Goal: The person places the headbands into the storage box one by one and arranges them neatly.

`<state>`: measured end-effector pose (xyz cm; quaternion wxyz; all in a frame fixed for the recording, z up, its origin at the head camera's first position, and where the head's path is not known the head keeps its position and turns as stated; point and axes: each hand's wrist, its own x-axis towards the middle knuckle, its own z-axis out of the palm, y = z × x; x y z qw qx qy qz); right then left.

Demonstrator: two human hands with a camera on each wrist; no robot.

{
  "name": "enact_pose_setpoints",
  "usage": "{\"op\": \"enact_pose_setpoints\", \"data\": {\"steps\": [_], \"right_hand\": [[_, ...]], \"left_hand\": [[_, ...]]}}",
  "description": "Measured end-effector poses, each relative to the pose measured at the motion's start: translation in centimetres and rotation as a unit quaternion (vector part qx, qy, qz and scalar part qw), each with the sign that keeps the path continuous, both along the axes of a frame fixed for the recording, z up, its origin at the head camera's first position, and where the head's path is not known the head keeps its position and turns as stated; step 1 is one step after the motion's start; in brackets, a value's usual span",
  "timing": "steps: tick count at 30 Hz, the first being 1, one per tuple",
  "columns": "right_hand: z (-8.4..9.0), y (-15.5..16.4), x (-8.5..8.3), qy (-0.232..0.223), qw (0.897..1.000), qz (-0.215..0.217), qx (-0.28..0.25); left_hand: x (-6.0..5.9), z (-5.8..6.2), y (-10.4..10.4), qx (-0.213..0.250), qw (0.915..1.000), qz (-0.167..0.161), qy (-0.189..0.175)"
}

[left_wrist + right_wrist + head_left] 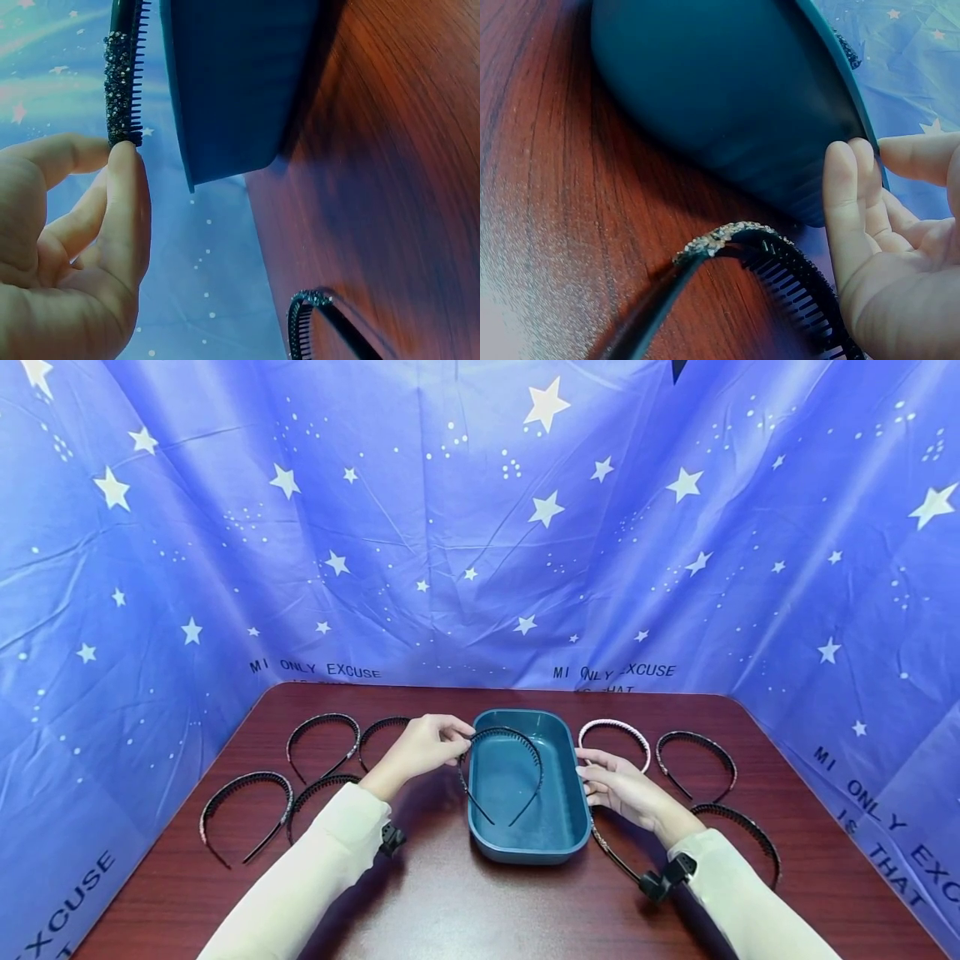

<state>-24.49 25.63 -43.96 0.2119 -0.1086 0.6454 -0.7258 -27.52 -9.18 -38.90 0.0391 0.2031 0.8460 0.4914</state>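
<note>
My left hand (pixel 427 747) pinches a black toothed headband (pixel 118 82) between thumb and fingertips, at a stretch of dark glitter. In the head view this headband hangs over the blue-green plastic bin (pixel 525 855), its two ends pointing down toward me. On the bin's right side, my right hand (pixel 626 785) grips the rim, the thumb at the edge and the fingertips against the outer wall. Beneath that hand a black headband with gold glitter (pixel 720 238) stands close beside the bin, partly hidden by the hand in the head view.
Several black glitter headbands (pixel 247 779) lie on the left of the dark red wooden table (pixel 450 918), some behind my left arm. On the right are a pink headband (pixel 630 729) and two black headbands (pixel 701 739). A starry blue cloth (pixel 450 527) surrounds the table.
</note>
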Motion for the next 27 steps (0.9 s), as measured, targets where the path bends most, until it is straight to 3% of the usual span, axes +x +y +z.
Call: {"op": "enact_pose_setpoints", "data": {"steps": [16,27], "right_hand": [[0.1,0.0,0.1,-0.004,1.000,-0.002,0.000],[0.1,0.0,0.1,-0.004,1.000,0.002,-0.004]], "left_hand": [[-0.4,-0.1,1.3,0.009,0.9998,0.003,-0.018],[-0.7,-0.3,2.6,-0.018,0.9997,0.006,-0.018]]}}
